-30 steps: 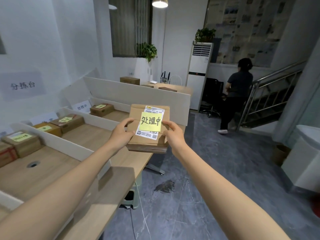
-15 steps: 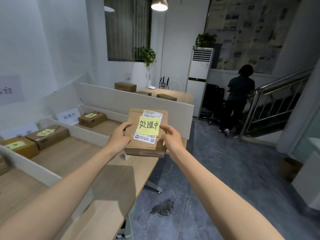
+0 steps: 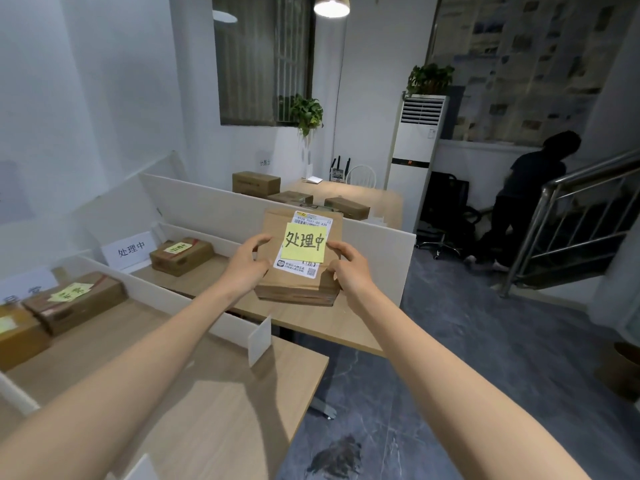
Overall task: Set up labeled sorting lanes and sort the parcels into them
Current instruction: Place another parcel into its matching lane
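Note:
I hold a brown cardboard parcel (image 3: 295, 284) in both hands above the front edge of the far lane. A white shipping label and a yellow sticky note (image 3: 304, 247) reading 处理中 sit on its top. My left hand (image 3: 246, 265) grips its left side, my right hand (image 3: 349, 268) its right side. The far lane's white sign (image 3: 131, 249) also reads 处理中, and one parcel with a yellow note (image 3: 180, 256) lies in that lane. White dividers (image 3: 173, 296) separate the lanes on the wooden table (image 3: 214, 403).
The nearer lane holds two more noted parcels (image 3: 74, 304) at the left. Several boxes (image 3: 256, 183) rest on a desk behind a white partition (image 3: 214, 209). A person (image 3: 523, 199) stands by the stair railing (image 3: 571, 233) at right. Grey floor lies right of the table.
The parcel and both hands have moved forward and slightly right, toward the far lane. My view has shifted right, so the nearest lanes have slid out of the left edge.

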`<state>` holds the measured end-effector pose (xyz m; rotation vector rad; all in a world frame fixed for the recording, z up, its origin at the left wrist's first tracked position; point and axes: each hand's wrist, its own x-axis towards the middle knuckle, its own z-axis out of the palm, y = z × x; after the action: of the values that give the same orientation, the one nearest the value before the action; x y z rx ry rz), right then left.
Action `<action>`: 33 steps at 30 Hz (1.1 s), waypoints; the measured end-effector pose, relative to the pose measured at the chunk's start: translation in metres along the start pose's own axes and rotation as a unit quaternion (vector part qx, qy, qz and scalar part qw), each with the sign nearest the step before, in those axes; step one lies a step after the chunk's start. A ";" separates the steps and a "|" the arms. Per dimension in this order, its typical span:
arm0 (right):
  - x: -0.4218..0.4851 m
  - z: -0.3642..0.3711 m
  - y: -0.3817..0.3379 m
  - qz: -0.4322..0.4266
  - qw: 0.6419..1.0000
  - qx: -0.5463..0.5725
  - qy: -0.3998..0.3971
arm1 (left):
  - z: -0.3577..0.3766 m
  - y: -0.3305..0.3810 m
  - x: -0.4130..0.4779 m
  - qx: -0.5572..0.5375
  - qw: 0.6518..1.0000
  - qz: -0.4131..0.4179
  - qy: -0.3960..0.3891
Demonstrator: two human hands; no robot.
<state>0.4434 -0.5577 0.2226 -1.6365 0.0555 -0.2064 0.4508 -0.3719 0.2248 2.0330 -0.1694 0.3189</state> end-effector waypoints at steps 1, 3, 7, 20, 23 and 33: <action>0.010 0.002 0.001 0.000 1.000 -0.001 -0.002 | 0.002 -0.002 0.007 0.004 1.000 -0.001 0.006; 0.028 0.004 0.004 0.003 1.000 -0.002 -0.008 | 0.007 -0.006 0.021 0.008 1.000 -0.007 0.015; 0.066 0.007 0.011 0.008 1.000 -0.004 -0.028 | 0.017 -0.015 0.045 0.011 0.999 -0.020 0.030; 0.210 -0.004 0.028 0.000 0.985 0.002 -0.175 | 0.066 -0.034 0.138 0.031 0.985 -0.088 0.143; 0.237 -0.003 0.035 -0.005 0.978 0.001 -0.210 | 0.078 -0.038 0.148 0.036 0.979 -0.108 0.170; 0.285 0.033 0.079 0.050 0.957 0.033 -0.284 | 0.093 -0.071 0.161 0.042 0.956 -0.187 0.220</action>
<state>0.7358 -0.5768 0.1704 -1.5675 -0.3052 0.3407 0.6370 -0.4182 0.1711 1.9725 0.5064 0.5334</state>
